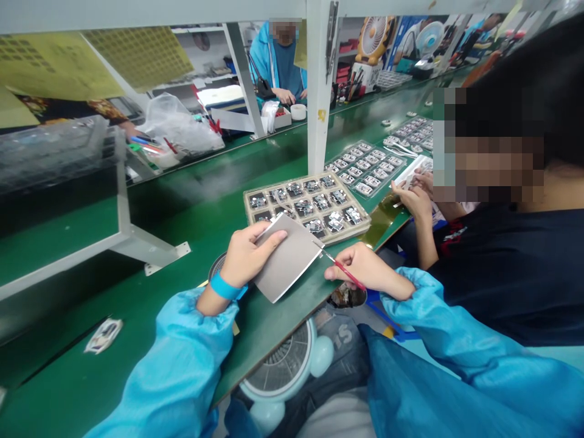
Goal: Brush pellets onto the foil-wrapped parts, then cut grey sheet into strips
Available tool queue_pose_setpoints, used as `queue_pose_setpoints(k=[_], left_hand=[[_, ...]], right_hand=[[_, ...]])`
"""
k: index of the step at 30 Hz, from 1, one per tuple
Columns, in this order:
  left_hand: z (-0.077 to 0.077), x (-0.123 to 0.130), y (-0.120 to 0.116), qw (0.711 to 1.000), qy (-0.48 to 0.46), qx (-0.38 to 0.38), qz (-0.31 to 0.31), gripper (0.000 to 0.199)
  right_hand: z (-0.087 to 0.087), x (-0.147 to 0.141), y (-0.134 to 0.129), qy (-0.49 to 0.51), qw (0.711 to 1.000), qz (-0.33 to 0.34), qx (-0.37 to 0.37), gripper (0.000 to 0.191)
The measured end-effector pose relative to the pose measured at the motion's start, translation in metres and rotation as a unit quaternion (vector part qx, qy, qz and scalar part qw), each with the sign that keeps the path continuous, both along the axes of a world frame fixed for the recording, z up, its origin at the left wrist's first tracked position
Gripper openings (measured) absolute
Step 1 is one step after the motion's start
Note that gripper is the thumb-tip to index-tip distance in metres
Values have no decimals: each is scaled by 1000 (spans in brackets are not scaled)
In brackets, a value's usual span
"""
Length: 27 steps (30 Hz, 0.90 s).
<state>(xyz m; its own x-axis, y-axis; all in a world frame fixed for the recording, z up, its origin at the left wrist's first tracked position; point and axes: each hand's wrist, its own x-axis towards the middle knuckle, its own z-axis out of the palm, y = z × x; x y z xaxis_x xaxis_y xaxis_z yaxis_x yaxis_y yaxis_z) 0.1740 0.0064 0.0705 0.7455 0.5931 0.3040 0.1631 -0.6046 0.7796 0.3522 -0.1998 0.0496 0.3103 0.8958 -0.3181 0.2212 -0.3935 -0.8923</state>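
A flat grey sheet with white edges (pixel 289 258) is pinched in my left hand (pixel 249 252), thumb on top, at its upper left corner. My right hand (pixel 362 267) is closed on red-handled tweezers (pixel 349 275), whose thin metal tip touches the sheet's right corner. What the tip holds there is too small to make out. Just behind the sheet, a tray (pixel 360 228) on the green table bears small metal parts in dark compartments.
On the right a co-worker's hands (pixel 417 194) hold a white strip beside trays of oval parts (pixel 365 164). A white post (pixel 318 91) rises behind the tray. One oval part (pixel 104 336) and a thin black rod (pixel 64 353) lie left. Below the table edge is a fan (pixel 283 359).
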Motion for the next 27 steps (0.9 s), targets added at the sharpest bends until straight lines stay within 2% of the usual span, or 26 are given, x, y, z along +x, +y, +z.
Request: queue_pose_setpoints(k=[3,7,10,15,19,22,27], left_hand=[[-1,0,-3,1000,4,-4,-14,33],[-1,1,-7,1000,0,-15,-16,32],[-1,3,-10,999,-3,-25,-27,32],[-1,5,-14,998,-6,-41,-36,31],[0,5,-17,998,-6,-39,-46,30],[0,5,-19,998,0,-45,-44,32],[-3,6,-21,998,15,-38,-54,36]], right_hand=[[3,1,0,4,1000,25,8,50],[6,1,2,7,1000,7,-2,51],[8,2,5,23,999,26,12,48],[11,3,7,26,1000,11,-4,50],[14,5,8,30,999,33,1,48],[14,7,10,18,1000,22,-12,49],[15,7,12,30,998,49,9,51]])
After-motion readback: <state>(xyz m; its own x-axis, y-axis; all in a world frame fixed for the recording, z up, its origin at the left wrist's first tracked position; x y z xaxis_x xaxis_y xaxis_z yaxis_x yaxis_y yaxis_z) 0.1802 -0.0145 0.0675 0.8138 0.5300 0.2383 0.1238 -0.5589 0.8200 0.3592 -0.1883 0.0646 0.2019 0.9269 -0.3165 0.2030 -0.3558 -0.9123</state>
